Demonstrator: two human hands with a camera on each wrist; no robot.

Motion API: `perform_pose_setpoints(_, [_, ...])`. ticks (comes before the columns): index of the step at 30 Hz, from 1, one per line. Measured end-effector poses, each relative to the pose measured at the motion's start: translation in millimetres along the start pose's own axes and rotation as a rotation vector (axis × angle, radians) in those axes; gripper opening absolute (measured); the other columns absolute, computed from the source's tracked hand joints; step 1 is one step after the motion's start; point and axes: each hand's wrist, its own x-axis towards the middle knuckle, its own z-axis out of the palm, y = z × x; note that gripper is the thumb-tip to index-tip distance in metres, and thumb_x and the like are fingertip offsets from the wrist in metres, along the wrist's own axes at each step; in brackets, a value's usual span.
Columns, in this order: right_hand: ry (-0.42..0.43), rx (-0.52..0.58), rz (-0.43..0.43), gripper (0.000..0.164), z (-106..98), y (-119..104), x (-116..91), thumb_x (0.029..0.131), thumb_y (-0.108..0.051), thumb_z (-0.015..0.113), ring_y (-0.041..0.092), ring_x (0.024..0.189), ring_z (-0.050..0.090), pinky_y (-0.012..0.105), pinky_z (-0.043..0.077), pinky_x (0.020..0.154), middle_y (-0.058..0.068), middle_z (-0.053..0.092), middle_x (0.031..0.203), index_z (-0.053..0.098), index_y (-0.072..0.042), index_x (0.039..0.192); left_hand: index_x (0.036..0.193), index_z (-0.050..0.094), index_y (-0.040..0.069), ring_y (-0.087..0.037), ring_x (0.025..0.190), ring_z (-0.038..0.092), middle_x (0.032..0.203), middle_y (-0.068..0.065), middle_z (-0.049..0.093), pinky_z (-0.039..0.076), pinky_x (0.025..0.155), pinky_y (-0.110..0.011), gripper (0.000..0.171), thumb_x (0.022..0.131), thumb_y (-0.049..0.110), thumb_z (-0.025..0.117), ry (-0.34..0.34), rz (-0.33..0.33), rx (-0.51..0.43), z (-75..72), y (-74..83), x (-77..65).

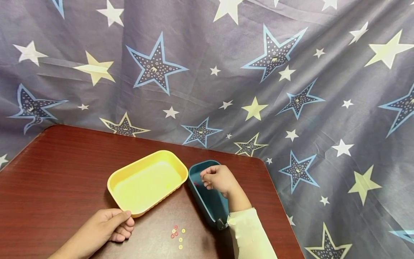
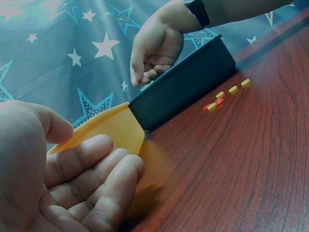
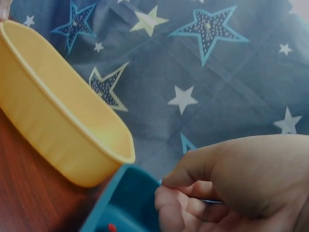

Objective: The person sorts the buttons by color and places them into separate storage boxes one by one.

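Observation:
My left hand [image 1: 111,225] pinches the near left corner rim of a yellow tray [image 1: 118,174] between thumb and curled fingers. Over the dark blue-green tray [image 1: 207,210] hovers my right hand [image 1: 221,180], fingers curled in and thumb against the index finger; no thing shows between them. Inside that tray lies a small red piece [image 3: 112,227], below the fingers. A small yellow piece [image 1: 168,186] shows faintly inside the yellow tray. Several small red and yellow rings [image 1: 176,233] lie loosely grouped on the table in front of the trays.
The reddish-brown wooden table [image 1: 64,172] ends at a grey star-patterned cloth [image 1: 200,97] behind and to the right. Both trays stand corner to corner. A dark band [image 2: 197,12] is around the right wrist, above a pale sleeve [image 1: 249,233].

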Motion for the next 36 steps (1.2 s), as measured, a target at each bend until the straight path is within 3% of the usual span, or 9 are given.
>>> perform_pose_setpoints(8, [-0.014, -0.063, -0.068, 0.022, 5.7, -21.2, -18.8, 0.101, -0.008, 0.075, 0.013, 0.068, 0.066, 0.025, 0.064, 0.064, 0.004, 0.072, 0.080, 0.078, 0.012, 0.111, 0.114, 0.072, -0.010, -0.011, 0.084, 0.078, 0.096, -0.007, 0.079, 0.071, 0.077, -0.031, 0.046, 0.122, 0.030, 0.052, 0.000, -0.002, -0.004, 0.5, 0.5, -0.2])
perform_pose_setpoints(15, [-0.071, -0.124, -0.123, 0.010, 11.7, -37.5, -39.3, 0.100, -0.010, 0.079, 0.018, 0.068, 0.070, 0.030, 0.067, 0.067, 0.019, 0.078, 0.086, 0.082, 0.000, 0.101, 0.114, 0.072, -0.010, -0.011, 0.085, 0.078, 0.097, -0.008, 0.079, 0.071, 0.078, -0.030, 0.046, 0.122, 0.031, 0.052, -0.006, -0.006, 0.001, 0.2, 1.5, -0.3])
perform_pose_setpoints(19, [-0.124, -0.178, -0.149, 0.005, 16.3, -43.9, -51.9, 0.098, -0.012, 0.083, 0.018, 0.067, 0.073, 0.032, 0.068, 0.068, 0.010, 0.077, 0.081, 0.082, -0.007, 0.097, 0.114, 0.072, -0.011, -0.011, 0.085, 0.078, 0.098, -0.008, 0.079, 0.071, 0.078, -0.030, 0.046, 0.122, 0.030, 0.051, -0.009, -0.002, 0.005, -0.4, 0.9, -0.5])
perform_pose_setpoints(26, [-0.226, -0.261, -0.182, 0.003, 31.9, -53.7, -70.6, 0.095, -0.010, 0.081, 0.011, 0.065, 0.071, 0.023, 0.063, 0.065, -0.002, 0.074, 0.076, 0.083, -0.012, 0.095, 0.115, 0.072, -0.012, -0.011, 0.085, 0.078, 0.099, -0.009, 0.078, 0.071, 0.078, -0.030, 0.047, 0.123, 0.029, 0.050, -0.019, 0.007, 0.008, -1.2, -0.6, -0.3])
perform_pose_setpoints(31, [-0.238, -0.419, -0.239, 0.011, 45.3, -53.6, -78.9, 0.089, -0.010, 0.082, 0.003, 0.061, 0.062, 0.019, 0.050, 0.058, -0.008, 0.071, 0.068, 0.081, -0.021, 0.088, 0.115, 0.072, -0.010, -0.011, 0.086, 0.078, 0.099, -0.010, 0.078, 0.071, 0.078, -0.031, 0.048, 0.123, 0.031, 0.050, -0.018, -0.002, 0.014, -1.8, -0.6, 0.3])
perform_pose_setpoints(36, [-0.223, -0.547, -0.247, 0.013, 58.3, -49.3, -85.0, 0.084, -0.014, 0.091, -0.004, 0.068, 0.063, 0.017, 0.053, 0.064, -0.019, 0.071, 0.071, 0.082, -0.022, 0.090, 0.114, 0.073, -0.010, -0.012, 0.086, 0.078, 0.099, -0.010, 0.079, 0.071, 0.079, -0.031, 0.047, 0.122, 0.031, 0.051, -0.012, -0.004, 0.015, -1.9, 0.0, -0.1])
